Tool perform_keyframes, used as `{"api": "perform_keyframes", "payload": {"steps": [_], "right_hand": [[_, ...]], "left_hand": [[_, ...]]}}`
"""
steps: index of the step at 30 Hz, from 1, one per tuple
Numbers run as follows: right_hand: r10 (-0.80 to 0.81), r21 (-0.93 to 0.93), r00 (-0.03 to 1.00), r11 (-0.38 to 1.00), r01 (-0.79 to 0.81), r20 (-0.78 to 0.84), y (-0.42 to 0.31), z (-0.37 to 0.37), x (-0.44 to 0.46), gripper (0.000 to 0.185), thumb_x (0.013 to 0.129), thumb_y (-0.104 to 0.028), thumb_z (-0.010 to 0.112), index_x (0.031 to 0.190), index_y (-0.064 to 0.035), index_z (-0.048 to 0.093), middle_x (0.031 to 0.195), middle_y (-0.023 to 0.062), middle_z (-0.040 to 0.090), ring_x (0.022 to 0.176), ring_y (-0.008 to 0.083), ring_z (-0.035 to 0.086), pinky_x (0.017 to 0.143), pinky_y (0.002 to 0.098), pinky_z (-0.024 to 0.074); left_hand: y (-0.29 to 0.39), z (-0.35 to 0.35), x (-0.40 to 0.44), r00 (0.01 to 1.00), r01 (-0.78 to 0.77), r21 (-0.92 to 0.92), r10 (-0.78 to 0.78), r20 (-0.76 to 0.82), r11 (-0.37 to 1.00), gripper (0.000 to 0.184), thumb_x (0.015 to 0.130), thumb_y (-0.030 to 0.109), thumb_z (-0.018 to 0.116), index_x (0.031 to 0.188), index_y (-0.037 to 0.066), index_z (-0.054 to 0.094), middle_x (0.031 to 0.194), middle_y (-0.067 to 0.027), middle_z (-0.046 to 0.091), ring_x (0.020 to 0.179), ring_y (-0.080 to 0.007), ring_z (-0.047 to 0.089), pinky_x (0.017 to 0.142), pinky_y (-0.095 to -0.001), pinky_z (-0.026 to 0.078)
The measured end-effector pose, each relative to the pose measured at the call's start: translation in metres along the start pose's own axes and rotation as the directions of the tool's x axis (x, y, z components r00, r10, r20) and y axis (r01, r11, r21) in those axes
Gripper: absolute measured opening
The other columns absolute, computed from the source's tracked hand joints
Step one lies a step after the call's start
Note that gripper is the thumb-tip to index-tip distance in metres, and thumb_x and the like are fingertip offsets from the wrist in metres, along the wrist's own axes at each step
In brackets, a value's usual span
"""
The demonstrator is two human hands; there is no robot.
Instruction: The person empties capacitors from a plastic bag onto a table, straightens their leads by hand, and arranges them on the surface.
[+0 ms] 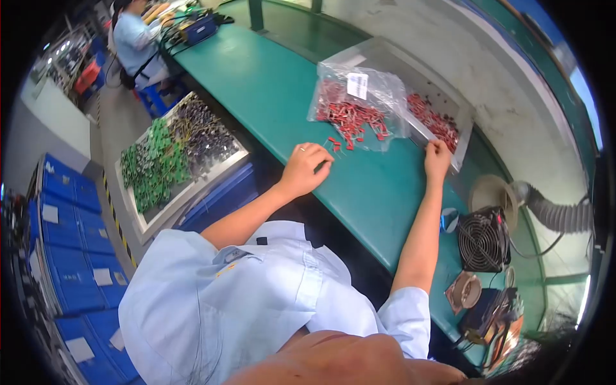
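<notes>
My left hand [307,168] rests at the near edge of the green bench, a ring on one finger. Its fingers are bent, with a gap between them and the thumb, and I see nothing held. Just beyond its fingertips lie several small red components [335,145] with thin wire leads. My right hand [437,159] is closed at the near rim of a metal tray [457,160], fingers curled on the edge. Red components [433,119] fill part of that tray. A clear plastic bag [385,96] with a white label, full of red components, lies against the tray.
A framed tray [149,224] of green circuit boards sits left of the bench over blue bins. A fan [481,240], a flexible duct [558,208] and a dark device [484,314] are at right. Another person [138,45] sits at the bench's far end. Blue crates [77,256] line the left.
</notes>
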State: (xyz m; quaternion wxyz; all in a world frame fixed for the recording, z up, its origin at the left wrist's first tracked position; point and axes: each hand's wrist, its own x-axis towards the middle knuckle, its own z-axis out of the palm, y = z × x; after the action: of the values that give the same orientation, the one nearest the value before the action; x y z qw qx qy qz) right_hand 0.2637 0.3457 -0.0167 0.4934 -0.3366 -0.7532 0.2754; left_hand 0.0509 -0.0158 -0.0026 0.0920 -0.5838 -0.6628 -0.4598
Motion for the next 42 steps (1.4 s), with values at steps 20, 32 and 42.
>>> {"api": "perform_keyframes", "payload": {"steps": [20, 32, 42], "right_hand": [[-0.144, -0.336, 0.767, 0.837, 0.431, 0.626, -0.203, 0.167, -0.025, 0.074, 0.078, -0.044, 0.079, 0.139, -0.0111, 0.054, 0.139, 0.0220, 0.052, 0.125, 0.0460, 0.052, 0.102, 0.0542, 0.0450], [-0.161, -0.260, 0.659, 0.830, 0.493, 0.735, -0.177, 0.135, -0.005, 0.065, 0.070, -0.015, 0.074, 0.132, -0.0100, 0.055, 0.123, 0.0237, 0.060, 0.114, 0.0444, 0.059, 0.098, 0.0488, 0.0496], [-0.081, -0.057, 0.615, 0.978, 0.201, 0.784, -0.154, 0.082, -0.013, 0.030, 0.076, -0.011, 0.068, 0.103, 0.0006, 0.060, 0.100, 0.0229, 0.068, 0.094, 0.0377, 0.067, 0.083, 0.0453, 0.0522]], "left_hand": [[-0.006, 0.003, -0.006, 0.998, -0.049, 0.075, 0.051, -0.021, 0.996, 0.007, 0.086, 0.014, 0.066, 0.091, 0.009, 0.068, 0.095, -0.0047, 0.063, 0.097, -0.0270, 0.060, 0.092, -0.0423, 0.045], [-0.004, 0.000, -0.007, 0.999, -0.033, 0.031, 0.034, -0.023, 0.999, 0.006, 0.086, 0.011, 0.067, 0.092, 0.009, 0.068, 0.094, -0.0060, 0.065, 0.097, -0.0275, 0.061, 0.091, -0.0416, 0.045], [-0.002, -0.006, 0.002, 0.999, -0.035, -0.008, 0.035, 0.005, 0.999, 0.007, 0.083, 0.007, 0.069, 0.090, 0.006, 0.070, 0.094, -0.0116, 0.069, 0.092, -0.0342, 0.063, 0.085, -0.0449, 0.048]]}}
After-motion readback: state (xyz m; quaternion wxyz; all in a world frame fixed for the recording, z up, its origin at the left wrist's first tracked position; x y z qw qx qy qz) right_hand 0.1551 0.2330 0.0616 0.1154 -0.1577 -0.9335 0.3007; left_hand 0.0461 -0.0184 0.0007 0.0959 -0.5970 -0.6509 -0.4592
